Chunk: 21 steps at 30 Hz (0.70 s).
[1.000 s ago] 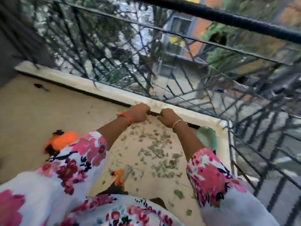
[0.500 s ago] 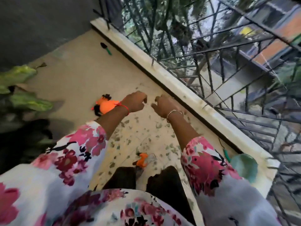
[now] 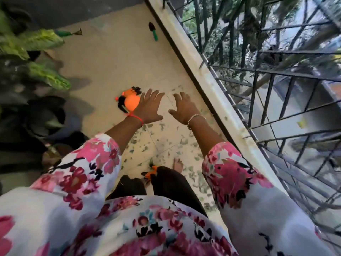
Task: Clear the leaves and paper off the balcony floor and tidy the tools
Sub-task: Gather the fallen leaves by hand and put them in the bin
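Both hands open and empty above the littered balcony floor.

Balcony floor (image 3: 114,58), beige tile, runs beside the white ledge (image 3: 217,89) and dark railing (image 3: 276,89). Leaf scraps (image 3: 166,143) lie scattered from under the wrists back to the bare foot (image 3: 178,164). Left hand (image 3: 149,108) has fingers spread, palm down, holding nothing, and overlaps the orange sprayer (image 3: 130,102) lying just to its left. Right hand (image 3: 183,108) is equally splayed and empty, near the ledge. Green-handled trowel (image 3: 153,33) lies well beyond both hands by the ledge. Orange tool (image 3: 150,172) sits between the legs, partly hidden.
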Motion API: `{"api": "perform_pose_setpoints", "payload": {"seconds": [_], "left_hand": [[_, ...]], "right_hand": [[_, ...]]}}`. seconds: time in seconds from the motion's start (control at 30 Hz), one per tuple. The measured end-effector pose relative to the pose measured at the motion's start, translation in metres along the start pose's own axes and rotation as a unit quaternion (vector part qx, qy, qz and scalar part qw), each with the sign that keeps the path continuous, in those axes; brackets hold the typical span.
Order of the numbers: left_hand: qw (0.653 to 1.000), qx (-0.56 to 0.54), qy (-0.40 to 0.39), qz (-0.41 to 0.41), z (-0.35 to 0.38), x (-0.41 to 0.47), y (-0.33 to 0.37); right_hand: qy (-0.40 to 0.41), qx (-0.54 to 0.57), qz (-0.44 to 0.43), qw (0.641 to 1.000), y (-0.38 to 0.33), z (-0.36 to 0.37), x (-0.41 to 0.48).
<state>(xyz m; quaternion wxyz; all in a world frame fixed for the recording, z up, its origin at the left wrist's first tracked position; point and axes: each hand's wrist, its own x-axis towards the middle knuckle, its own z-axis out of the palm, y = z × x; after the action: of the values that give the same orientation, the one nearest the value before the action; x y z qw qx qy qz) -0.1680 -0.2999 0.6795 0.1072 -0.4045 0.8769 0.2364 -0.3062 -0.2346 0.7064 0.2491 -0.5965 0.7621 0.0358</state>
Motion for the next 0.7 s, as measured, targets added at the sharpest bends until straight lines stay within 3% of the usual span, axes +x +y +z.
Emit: {"api": "perform_pose_setpoints", "payload": {"seconds": [0.27, 0.7], "left_hand": [[0.993, -0.075, 0.005, -0.094, -0.006, 0.04, 0.047], [0.99, -0.073, 0.013, -0.123, -0.044, 0.124, 0.041]], "right_hand": [[-0.048, -0.033, -0.038, 0.998, 0.073, -0.036, 0.031], [-0.056, -0.026, -0.032, 0.998, 0.117, -0.075, 0.119]]}}
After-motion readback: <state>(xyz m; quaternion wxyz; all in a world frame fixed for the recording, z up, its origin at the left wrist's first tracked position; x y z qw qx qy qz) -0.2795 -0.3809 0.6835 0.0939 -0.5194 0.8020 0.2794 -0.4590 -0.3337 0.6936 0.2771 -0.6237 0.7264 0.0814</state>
